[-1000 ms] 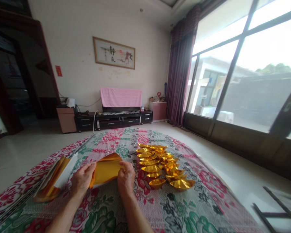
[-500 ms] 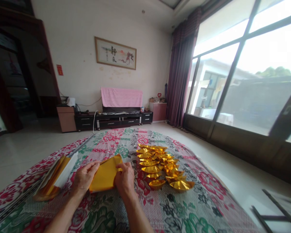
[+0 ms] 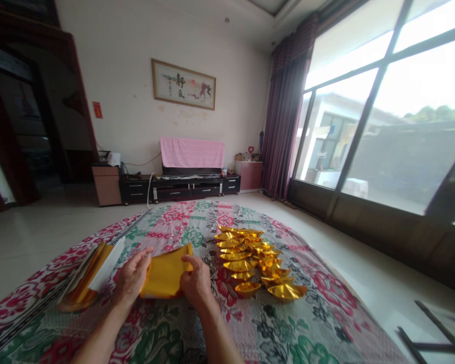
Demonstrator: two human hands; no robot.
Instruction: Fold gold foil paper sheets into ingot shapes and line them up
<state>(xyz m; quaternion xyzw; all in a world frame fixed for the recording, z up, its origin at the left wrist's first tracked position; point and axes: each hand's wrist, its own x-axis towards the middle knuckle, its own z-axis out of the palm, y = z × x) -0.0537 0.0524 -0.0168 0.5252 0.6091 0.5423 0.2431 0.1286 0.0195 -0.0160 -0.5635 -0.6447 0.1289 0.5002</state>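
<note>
A yellow-gold sheet of paper (image 3: 165, 273) is held between my two hands above the patterned cloth (image 3: 159, 344). My left hand (image 3: 133, 277) grips its left edge, and my right hand (image 3: 196, 278) pinches its right edge below the upper right corner. To the left lies a stack of gold and white paper (image 3: 89, 278). On the right, several shiny gold folded boat shapes (image 3: 242, 265) stand in rows; the nearest of them (image 3: 247, 288) sits a short way right of my right hand.
Beyond the cloth's far edge is a low black cabinet (image 3: 189, 189) with a pink cloth (image 3: 192, 152) above it. Large windows (image 3: 402, 126) line the right side. A dark metal frame (image 3: 432, 347) stands at the lower right.
The sheet now bows a little between my hands, its top edge curved. My left hand's fingers have shifted slightly left and up. The whole view has moved slightly.
</note>
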